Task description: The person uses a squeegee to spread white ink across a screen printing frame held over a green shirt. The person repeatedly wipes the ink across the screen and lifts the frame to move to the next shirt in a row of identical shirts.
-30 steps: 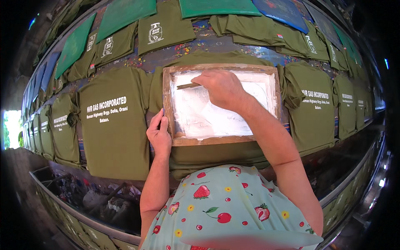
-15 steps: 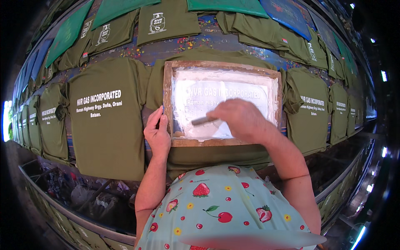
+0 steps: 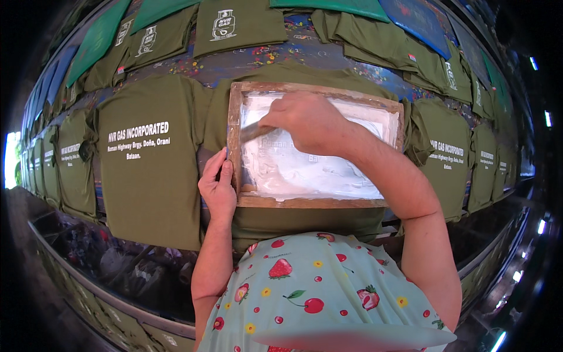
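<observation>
A wooden-framed printing screen (image 3: pixel 316 203) lies over an olive green T-shirt (image 3: pixel 305 222). White ink (image 3: pixel 319 176) is smeared across its mesh, and some lettering shows through. My left hand (image 3: pixel 217 186) grips the frame's left edge, thumb and fingers closed on the wood. Over the upper left of the mesh, my right hand (image 3: pixel 311 123) is closed around a squeegee (image 3: pixel 256 130). The squeegee's blade end is near the frame's left inner side; my hand hides the rest of it.
Olive T-shirts with white print lie to the left (image 3: pixel 149 188) and right (image 3: pixel 448 176). Beyond them, folded shirts (image 3: pixel 240 29) lie below green boards (image 3: pixel 99 41) and a blue board (image 3: pixel 416 26). The table (image 3: pixel 234 64) is paint-speckled. A dark trough (image 3: pixel 135 264) runs along the near side.
My right hand and the squeegee have moved up and left across the mesh, uncovering more white ink at lower middle. My left hand stays on the frame's left edge.
</observation>
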### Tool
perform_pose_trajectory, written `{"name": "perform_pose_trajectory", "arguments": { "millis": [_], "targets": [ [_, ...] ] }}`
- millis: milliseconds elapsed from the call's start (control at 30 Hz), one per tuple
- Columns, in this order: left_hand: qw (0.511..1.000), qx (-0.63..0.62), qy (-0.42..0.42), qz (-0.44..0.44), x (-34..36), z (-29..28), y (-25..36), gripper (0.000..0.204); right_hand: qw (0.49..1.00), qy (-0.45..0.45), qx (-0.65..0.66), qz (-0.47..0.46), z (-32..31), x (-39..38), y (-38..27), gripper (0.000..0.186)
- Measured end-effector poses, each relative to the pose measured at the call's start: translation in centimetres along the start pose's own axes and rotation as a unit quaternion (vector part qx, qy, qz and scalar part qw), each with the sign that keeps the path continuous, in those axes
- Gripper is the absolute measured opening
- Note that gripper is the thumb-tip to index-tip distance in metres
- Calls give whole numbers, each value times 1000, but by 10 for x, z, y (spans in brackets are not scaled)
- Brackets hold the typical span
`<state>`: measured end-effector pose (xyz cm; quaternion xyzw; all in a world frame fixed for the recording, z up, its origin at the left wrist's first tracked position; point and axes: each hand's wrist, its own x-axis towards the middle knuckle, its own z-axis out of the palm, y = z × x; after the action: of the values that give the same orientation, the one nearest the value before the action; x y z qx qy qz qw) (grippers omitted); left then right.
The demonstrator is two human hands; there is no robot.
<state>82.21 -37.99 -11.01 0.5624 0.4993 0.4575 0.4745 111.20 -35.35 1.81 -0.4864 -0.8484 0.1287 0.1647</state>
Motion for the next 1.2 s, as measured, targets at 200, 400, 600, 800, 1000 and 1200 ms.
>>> {"name": "perform_pose_trajectory", "arguments": {
  "millis": [200,400,600,800,1000,1200],
  "targets": [
    [1000,25,4,1,0,0,2,32,985,-116,1,-126,-20,-7,15,20],
    [998,70,-2,2,-3,2,6,31,979,-166,-4,-121,-49,-56,38,14],
    [984,175,-4,19,0,3,11,34,990,-127,22,-52,-77,-137,55,21],
    [983,180,-36,-20,5,1,10,40,998,-31,20,53,-72,-213,33,31],
    [991,89,-83,-60,6,5,18,43,983,79,-56,155,-28,-244,-43,28],
    [990,76,-92,-77,5,9,30,49,970,102,-50,216,0,-249,-91,34]
  ]
}}
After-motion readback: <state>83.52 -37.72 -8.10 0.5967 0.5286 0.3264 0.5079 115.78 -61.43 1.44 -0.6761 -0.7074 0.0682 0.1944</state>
